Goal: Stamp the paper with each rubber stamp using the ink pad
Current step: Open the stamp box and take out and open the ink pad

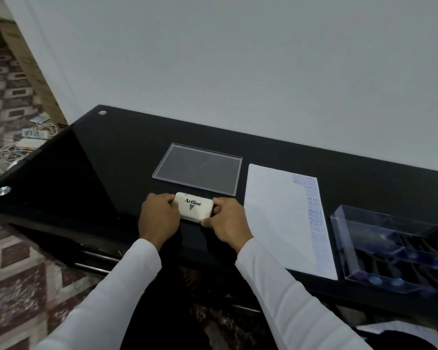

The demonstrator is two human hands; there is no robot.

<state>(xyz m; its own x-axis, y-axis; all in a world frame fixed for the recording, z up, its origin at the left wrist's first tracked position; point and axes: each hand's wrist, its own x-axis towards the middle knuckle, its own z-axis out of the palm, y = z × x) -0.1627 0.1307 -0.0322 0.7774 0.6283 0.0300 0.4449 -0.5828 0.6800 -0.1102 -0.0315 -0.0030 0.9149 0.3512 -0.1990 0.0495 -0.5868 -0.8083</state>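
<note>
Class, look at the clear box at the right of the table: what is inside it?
Inside the clear box, dark stamp handles with purple and blue ends show in compartments. Their rubber faces and exact number cannot be made out.

A clear plastic lid (197,168) lies flat on my black glass desk (116,160), towards its far edge. Two round metal studs (102,112) sit in the desk's left corners. Behind the desk stands a plain white wall (238,59). Off the left edge, a patterned carpet (13,92) covers the floor, with a tangle of white cables (23,142) on it.
</note>
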